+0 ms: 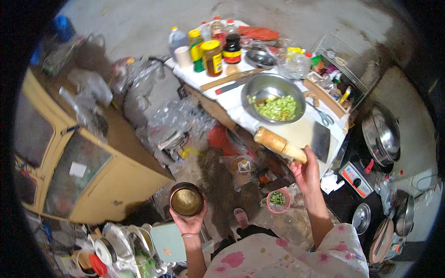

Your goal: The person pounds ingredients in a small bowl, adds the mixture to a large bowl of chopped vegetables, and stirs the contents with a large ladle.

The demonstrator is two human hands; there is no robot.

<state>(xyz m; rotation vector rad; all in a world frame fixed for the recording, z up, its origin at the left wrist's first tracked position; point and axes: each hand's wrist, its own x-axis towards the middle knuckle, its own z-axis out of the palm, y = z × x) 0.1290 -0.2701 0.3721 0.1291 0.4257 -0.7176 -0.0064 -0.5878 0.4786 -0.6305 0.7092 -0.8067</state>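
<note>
My left hand (pixel 190 218) holds a round, dark-rimmed pot or mortar (pixel 186 199) with a golden-brown inside; whether anything lies in it I cannot tell. In my right hand (pixel 306 168) is a thick wooden pestle or roller (pixel 278 143), gripped at its pale narrow end over the table edge. Just beyond it stands a steel bowl (pixel 298 104) of chopped green vegetable (pixel 278 108). A cleaver (pixel 320 140) lies on the pale cutting board (pixel 299 130). A knife with a red-tipped handle (pixel 231 87) and a wooden stick (pixel 231 79) lie left of the bowl.
Jars and bottles (pixel 212 58) crowd the table's far left. Scissors (pixel 325 116) lie right of the bowl. A lidded wok (pixel 380 135) stands at the right. At the left is a wooden cabinet (pixel 135 173); a pink basket with greens (pixel 278 210) sits on the floor.
</note>
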